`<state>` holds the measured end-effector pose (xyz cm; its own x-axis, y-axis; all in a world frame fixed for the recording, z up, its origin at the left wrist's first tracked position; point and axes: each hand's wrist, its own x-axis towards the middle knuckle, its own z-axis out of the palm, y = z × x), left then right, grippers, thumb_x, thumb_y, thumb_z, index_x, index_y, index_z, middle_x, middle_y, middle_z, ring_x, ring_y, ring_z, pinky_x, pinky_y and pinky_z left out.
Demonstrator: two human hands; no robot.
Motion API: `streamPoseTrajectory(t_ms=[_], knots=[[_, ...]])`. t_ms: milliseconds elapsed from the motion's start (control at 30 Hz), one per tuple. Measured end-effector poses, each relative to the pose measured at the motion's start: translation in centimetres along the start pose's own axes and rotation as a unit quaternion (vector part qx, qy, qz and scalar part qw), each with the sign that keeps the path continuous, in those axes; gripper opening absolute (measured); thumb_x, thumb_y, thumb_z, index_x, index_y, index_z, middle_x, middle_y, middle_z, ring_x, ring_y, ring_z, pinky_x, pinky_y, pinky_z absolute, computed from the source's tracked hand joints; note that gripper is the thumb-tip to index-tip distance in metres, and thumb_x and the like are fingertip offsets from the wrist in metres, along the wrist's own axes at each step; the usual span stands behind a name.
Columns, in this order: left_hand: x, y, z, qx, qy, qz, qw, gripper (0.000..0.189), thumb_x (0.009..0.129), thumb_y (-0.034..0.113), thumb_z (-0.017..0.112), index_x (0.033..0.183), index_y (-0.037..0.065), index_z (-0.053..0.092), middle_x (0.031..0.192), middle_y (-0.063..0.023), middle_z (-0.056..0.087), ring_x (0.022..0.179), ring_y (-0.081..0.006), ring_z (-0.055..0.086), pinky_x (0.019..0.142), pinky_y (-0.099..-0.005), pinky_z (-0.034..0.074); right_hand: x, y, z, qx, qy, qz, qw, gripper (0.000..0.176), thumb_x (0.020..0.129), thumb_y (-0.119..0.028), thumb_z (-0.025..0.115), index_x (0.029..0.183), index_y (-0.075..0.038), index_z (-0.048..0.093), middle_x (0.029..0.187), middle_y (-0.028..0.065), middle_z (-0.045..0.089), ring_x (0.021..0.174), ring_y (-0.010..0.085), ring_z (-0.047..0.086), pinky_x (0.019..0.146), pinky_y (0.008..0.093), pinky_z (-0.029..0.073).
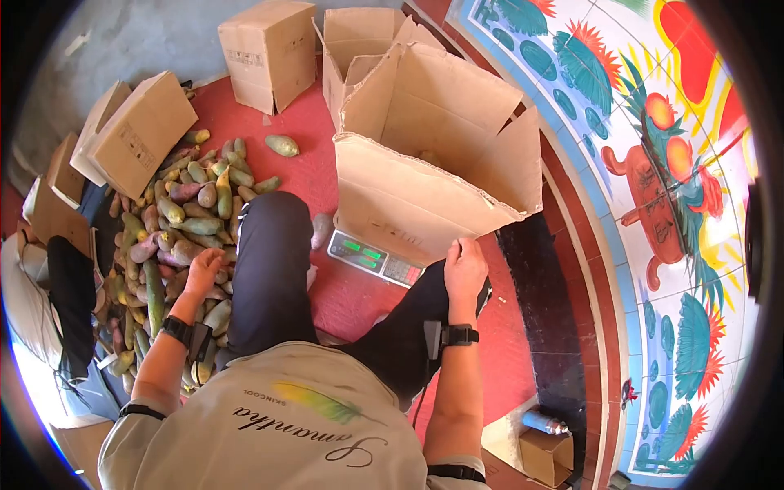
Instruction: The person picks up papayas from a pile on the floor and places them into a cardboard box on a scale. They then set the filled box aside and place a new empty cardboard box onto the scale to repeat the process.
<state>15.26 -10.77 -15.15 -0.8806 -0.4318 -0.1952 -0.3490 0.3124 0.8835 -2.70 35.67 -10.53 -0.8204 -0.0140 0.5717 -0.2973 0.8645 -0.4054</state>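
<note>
My left hand (204, 269) is over the near right side of a pile of long, rounded green, yellow and reddish produce (175, 224), its fingers curled and nothing showing in them. By my right knee is my right hand (466, 268), loosely closed, close to the lower front edge of a large cardboard box (400, 192). That box stands with its flaps up on a digital scale (347, 251) whose green displays are lit. Its inside is mostly shaded. One purplish piece (322, 232) lies beside the scale, near my left knee.
More cardboard boxes stand behind, one closed-looking box (265, 57) and a tilted one (139, 131). A single green piece (282, 145) lies on the red floor (302, 184). Another person's sleeve (28, 306) shows at left. A painted tile wall (653, 212) curves along the right.
</note>
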Motion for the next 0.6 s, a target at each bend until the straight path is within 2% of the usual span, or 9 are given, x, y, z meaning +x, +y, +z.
streamPoseTrajectory(t_ms=[167,600], knots=[[0.2,-1.4,-1.2,0.056,0.01,0.018,0.998,0.021,0.086,0.007,0.049,0.103,-0.002,0.056,0.085,-0.0061,0.064,0.069,-0.0105,0.054,0.064,-0.0244,0.043,0.4,-0.7,0.5,0.039,0.0,0.021,0.999,0.01,0.08,-0.013,0.056,0.081,-0.003,0.056,0.077,0.0144,0.058,0.071,0.0332,0.058,0.063,0.0408,0.046],[-0.7,1.3,-1.0,0.016,-0.015,0.016,1.0,0.019,0.086,0.009,0.049,0.1,-0.001,0.056,0.085,-0.005,0.063,0.073,-0.0107,0.055,0.066,-0.024,0.042,0.0,-0.4,-0.6,0.044,0.026,0.022,0.998,0.01,0.08,-0.014,0.055,0.078,-0.003,0.055,0.075,0.014,0.057,0.07,0.0326,0.058,0.063,0.0419,0.046]])
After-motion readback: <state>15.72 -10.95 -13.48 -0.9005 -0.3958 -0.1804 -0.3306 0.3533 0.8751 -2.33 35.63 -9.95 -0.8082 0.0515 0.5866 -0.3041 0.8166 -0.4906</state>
